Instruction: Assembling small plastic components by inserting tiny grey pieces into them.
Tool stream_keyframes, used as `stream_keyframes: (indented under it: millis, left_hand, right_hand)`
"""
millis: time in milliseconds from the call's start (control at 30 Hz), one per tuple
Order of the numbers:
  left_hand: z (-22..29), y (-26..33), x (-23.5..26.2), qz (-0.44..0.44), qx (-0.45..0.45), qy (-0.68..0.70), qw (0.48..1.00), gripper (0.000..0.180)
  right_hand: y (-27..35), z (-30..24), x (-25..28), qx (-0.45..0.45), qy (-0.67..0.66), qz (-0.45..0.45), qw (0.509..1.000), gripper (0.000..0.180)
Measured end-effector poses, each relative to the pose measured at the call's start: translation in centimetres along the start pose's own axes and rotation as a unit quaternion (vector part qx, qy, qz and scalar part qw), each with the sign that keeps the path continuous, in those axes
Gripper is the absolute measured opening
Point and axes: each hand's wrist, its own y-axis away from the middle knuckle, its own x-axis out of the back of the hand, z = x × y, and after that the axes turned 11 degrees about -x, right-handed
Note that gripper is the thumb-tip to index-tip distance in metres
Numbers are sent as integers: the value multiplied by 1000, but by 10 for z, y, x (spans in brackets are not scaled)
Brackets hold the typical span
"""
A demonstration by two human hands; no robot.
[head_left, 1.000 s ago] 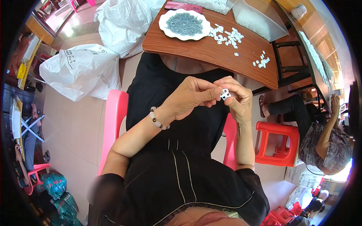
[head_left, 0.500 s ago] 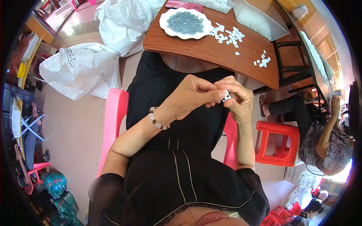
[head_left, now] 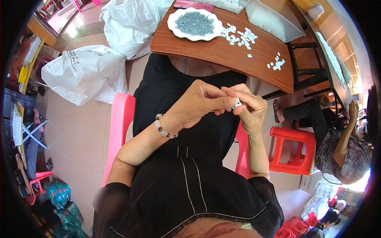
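Above my lap, my left hand [head_left: 198, 104] and my right hand [head_left: 251, 106] meet fingertip to fingertip. Between them they pinch a small white plastic piece [head_left: 237, 104] with dark holes, mostly covered by the fingers. Whether a screw is in it I cannot tell. On the brown table [head_left: 186, 48] in front stands a white scalloped plate [head_left: 171, 24] full of small grey screws [head_left: 194, 23]. To the plate's right lies a spread of similar white pieces [head_left: 247, 37], and a smaller group [head_left: 276, 63] sits nearer the right edge.
White sacks [head_left: 89, 73] stand on the floor to the left. A clear bin of white parts [head_left: 274, 23] and a pink phone-like object [head_left: 200, 6] are at the table's far side. A red stool [head_left: 291, 150] and a seated person [head_left: 341, 150] are on the right.
The white piece has turned slightly between my fingers, and its dark holes show less. My right fingers have shifted a little to the left around it.
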Motion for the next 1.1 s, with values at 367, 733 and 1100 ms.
stream_keyframes:
  millis: [367, 733, 1100]
  left_hand:
    - [-1, 2, -2, 16, 7, 12, 1000, 17]
    - [-11, -3, -3, 91, 25, 35, 995, 20]
    - [-22, -10, 11, 89, -22, 11, 996, 29]
  right_hand:
    - [2, -1, -4, 10, 10, 26, 1000, 41]
    - [-2, 12, -7, -23, 11, 52, 998, 38]
    - [-7, 34, 0, -97, -132, -22, 986, 53]
